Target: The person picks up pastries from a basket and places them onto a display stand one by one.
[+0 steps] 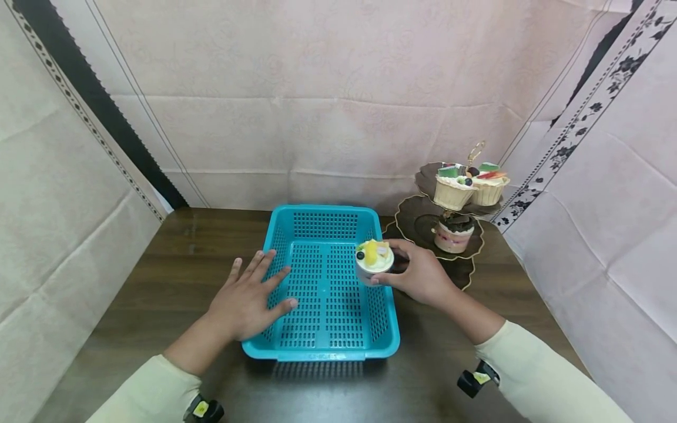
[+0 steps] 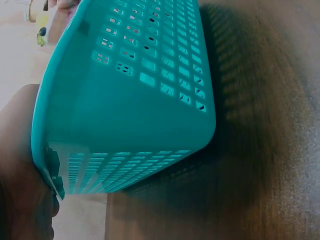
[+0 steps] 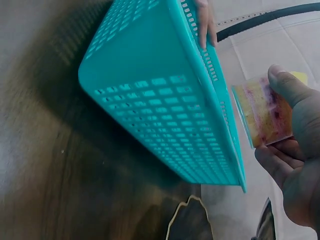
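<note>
A turquoise plastic basket (image 1: 317,355) with slotted walls stands on the wooden table. Over its right rim, my right hand (image 1: 420,275) pinches a clear dessert cup (image 1: 373,262) topped with cream, yellow fruit and a dark berry. Pink and yellow layers show through the side of the cup (image 3: 262,110) in the right wrist view, thumb on one side and fingers on the other. My left hand (image 1: 248,299) rests on the basket's left rim, fingers spread and reaching over the inside. In the left wrist view the basket wall (image 2: 125,110) fills the middle.
A dark tiered stand (image 1: 420,220) with gold scalloped edges is at the back right. Two cream-topped cupcakes (image 1: 453,191) sit on its upper tier, and a layered dessert cup (image 1: 453,235) on the tier below. Pale cloth (image 1: 317,135) hangs behind and at both sides of the table.
</note>
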The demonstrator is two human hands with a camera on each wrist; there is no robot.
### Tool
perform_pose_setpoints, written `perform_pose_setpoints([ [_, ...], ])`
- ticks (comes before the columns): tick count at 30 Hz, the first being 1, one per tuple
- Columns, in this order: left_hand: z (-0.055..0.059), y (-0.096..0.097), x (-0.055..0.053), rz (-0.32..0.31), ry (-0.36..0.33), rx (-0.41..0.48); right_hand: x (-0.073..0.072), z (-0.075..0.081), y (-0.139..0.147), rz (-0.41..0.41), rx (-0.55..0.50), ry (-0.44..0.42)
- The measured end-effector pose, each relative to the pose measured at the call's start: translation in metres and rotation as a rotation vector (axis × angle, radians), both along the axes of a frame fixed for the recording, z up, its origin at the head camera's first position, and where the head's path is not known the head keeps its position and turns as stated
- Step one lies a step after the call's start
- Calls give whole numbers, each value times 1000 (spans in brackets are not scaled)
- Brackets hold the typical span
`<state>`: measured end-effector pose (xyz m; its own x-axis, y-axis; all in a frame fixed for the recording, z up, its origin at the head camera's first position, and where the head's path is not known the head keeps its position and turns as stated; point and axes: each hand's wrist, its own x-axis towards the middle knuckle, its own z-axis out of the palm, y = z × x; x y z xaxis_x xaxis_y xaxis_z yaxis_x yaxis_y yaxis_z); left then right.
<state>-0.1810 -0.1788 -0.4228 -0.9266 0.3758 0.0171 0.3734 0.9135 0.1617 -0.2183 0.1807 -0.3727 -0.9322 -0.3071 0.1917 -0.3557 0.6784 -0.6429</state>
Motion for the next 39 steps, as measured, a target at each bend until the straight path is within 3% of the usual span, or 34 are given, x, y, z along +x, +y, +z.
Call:
perform_pose_setpoints([
  [21, 0, 1, -4, 4, -11, -15, 20, -11, 58, -122, -5, 24],
  [39, -1, 2, -3, 1, -14, 1, 36, -36, 94, -219, 86, 9],
])
